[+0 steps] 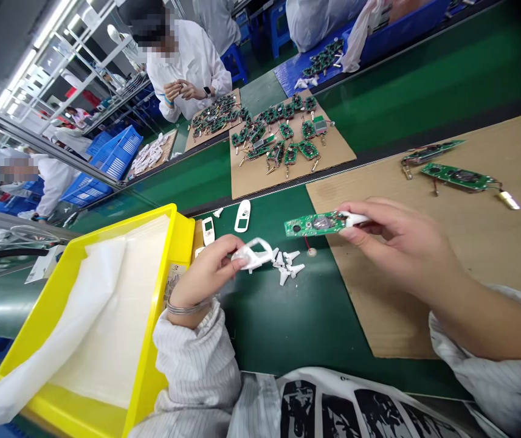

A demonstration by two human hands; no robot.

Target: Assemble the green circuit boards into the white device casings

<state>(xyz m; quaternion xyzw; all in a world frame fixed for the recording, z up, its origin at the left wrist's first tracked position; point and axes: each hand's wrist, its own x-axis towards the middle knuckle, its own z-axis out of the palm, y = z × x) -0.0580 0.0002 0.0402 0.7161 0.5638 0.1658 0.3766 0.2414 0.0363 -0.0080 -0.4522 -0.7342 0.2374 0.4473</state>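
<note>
My left hand point(212, 267) is closed on a white plastic housing shell point(255, 253), held just above the green belt. My right hand point(394, 240) pinches the right end of a long green circuit board point(313, 224), which sticks out to the left and has a white tip at the fingers. A thin wire hangs from the board to a small round part point(312, 251) on the belt. Several small white plastic pieces point(287, 266) lie just right of the shell. Two white faceplates point(242, 216) lie farther back on the belt.
A yellow tray point(175, 243) lined with white foam stands at my left. A cardboard sheet point(424, 304) under my right arm carries two more green boards point(458, 176). Farther cardboard point(260, 176) holds several boards. Other people in white coats work across the belt and at far left.
</note>
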